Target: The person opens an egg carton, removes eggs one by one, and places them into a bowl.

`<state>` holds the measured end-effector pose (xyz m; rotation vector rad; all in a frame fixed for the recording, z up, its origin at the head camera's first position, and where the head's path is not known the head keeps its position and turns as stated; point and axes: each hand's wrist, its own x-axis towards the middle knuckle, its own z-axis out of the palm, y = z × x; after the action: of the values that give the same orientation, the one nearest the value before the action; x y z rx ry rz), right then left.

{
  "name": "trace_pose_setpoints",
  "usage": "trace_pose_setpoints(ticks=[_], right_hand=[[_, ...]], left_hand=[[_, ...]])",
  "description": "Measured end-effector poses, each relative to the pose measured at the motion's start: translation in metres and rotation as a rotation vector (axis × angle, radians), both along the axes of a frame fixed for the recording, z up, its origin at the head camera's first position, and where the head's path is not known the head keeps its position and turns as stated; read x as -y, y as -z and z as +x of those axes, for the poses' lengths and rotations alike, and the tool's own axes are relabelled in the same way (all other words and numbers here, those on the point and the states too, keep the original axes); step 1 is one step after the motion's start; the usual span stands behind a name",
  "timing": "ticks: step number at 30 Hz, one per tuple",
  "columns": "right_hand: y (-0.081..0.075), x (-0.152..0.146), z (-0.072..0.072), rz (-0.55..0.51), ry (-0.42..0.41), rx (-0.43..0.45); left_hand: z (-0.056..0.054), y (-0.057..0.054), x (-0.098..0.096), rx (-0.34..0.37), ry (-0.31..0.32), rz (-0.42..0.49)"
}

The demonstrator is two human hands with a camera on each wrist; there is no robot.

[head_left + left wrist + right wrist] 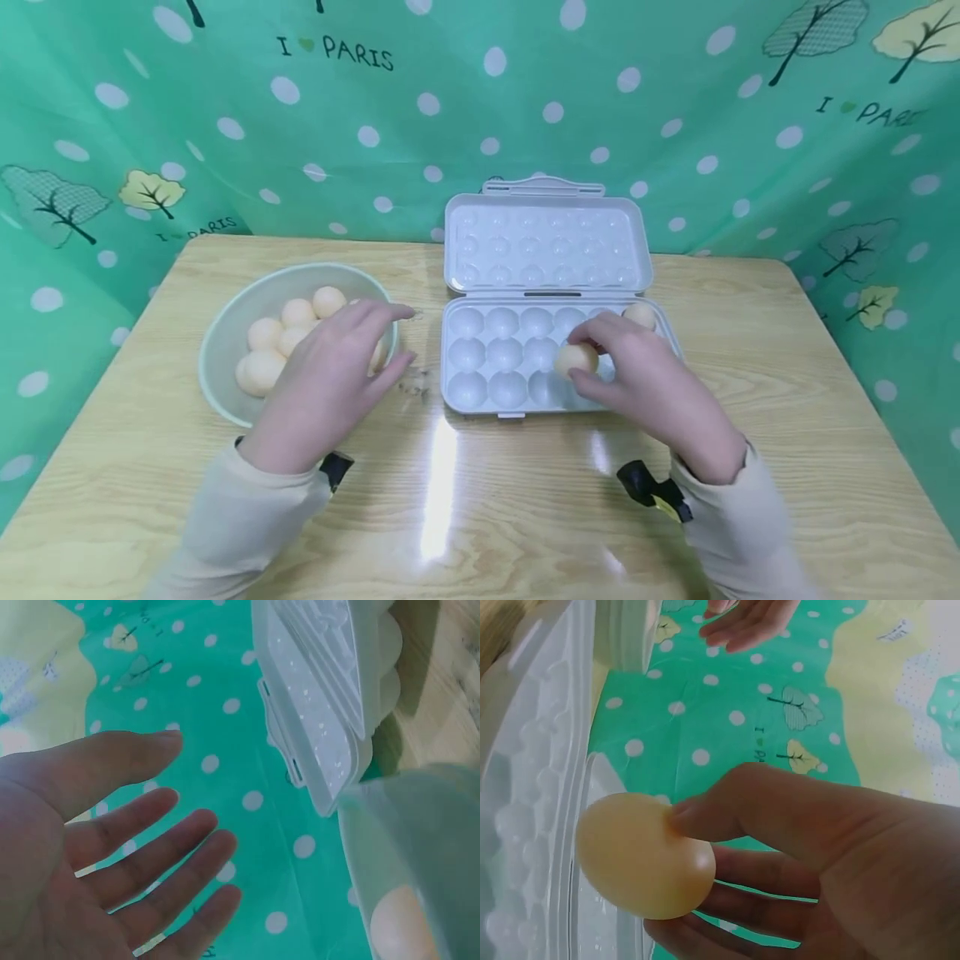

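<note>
My right hand (637, 367) pinches a pale brown egg (576, 361) between thumb and fingers, over the right half of the egg carton (507, 401). In the right wrist view that egg (641, 855) shows large beside the carton's molded wall. Another egg (640, 315) sits in the carton's back right corner, partly behind the hand. My left hand (330, 371) hovers at the right side of a pale green bowl (217, 333), its fingers spread and holding nothing. Several eggs (265, 369) lie in the bowl, some hidden by this hand. The left wrist view shows the left palm and fingers bare.
The carton's lid (549, 242) stands raised at the back, near a green polka-dot cloth (487, 108) that hangs behind and at both sides. Everything rests on a light wooden table (510, 500). Black straps (652, 492) circle the wrists.
</note>
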<state>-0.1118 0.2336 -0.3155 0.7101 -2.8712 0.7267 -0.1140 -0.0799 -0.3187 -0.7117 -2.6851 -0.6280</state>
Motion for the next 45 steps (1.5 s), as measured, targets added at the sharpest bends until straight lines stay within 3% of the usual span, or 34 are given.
trace_pose_setpoints(ticks=[4,13,20,32,45], right_hand=[[-0.002,0.019,-0.003,-0.051,-0.02,-0.041],[0.002,0.052,-0.001,-0.207,-0.081,-0.123],[0.004,0.057,0.002,-0.301,-0.106,-0.099],[0.012,0.063,-0.001,-0.436,-0.134,-0.074],[0.009,0.048,-0.008,-0.346,-0.04,-0.111]], left_hand=[[0.002,0.003,-0.008,-0.007,0.041,0.028],[0.003,0.006,-0.038,-0.069,0.212,0.099],[0.002,0.008,-0.055,-0.085,0.264,0.113],[-0.004,0.008,-0.047,-0.095,0.258,0.125],[-0.026,-0.006,0.008,-0.066,0.056,0.182]])
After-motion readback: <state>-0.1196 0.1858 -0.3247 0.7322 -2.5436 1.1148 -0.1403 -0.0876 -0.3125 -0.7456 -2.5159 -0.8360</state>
